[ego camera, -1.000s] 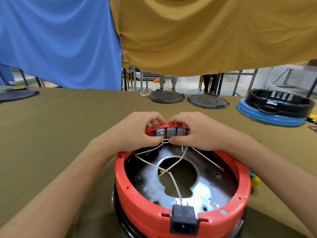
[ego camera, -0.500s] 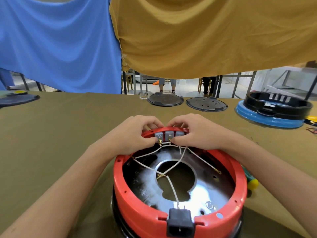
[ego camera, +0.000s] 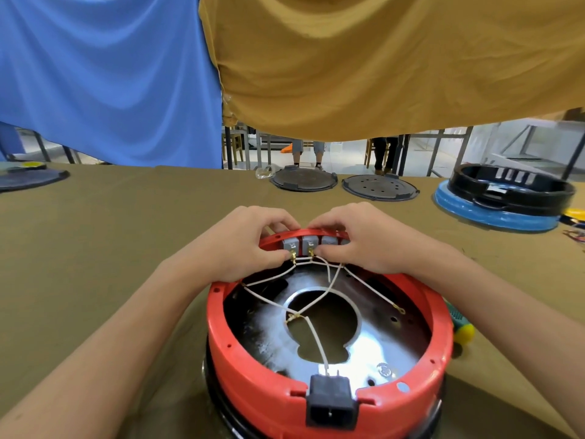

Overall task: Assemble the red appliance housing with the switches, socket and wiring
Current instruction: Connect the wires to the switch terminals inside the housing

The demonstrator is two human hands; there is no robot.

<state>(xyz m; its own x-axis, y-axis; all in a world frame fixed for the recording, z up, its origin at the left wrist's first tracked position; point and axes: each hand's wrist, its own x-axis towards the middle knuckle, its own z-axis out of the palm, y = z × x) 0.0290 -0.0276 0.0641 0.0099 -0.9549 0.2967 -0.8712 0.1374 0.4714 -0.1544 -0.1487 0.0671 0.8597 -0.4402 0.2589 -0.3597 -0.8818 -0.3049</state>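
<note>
Both our left hand (ego camera: 243, 245) and right hand (ego camera: 357, 239) pinched the switches (ego camera: 308, 245) at the far rim of the red housing (ego camera: 253, 372), wires (ego camera: 316, 299) trailing beneath our thumbs toward the near socket (ego camera: 330, 402); seating them seemed unfinished, needing firm, even pressing next.

Around the red housing (ego camera: 329, 369), bare olive table (ego camera: 126, 248) is lying open to its left and beyond it. Both hands, left hand (ego camera: 243, 248) and right hand (ego camera: 357, 239), are crowding the housing's far rim over the switches (ego camera: 308, 245). White wires (ego camera: 316, 299) are crisscrossing its interior. A screwdriver (ego camera: 460, 327) is lying just beside its right wall.
</note>
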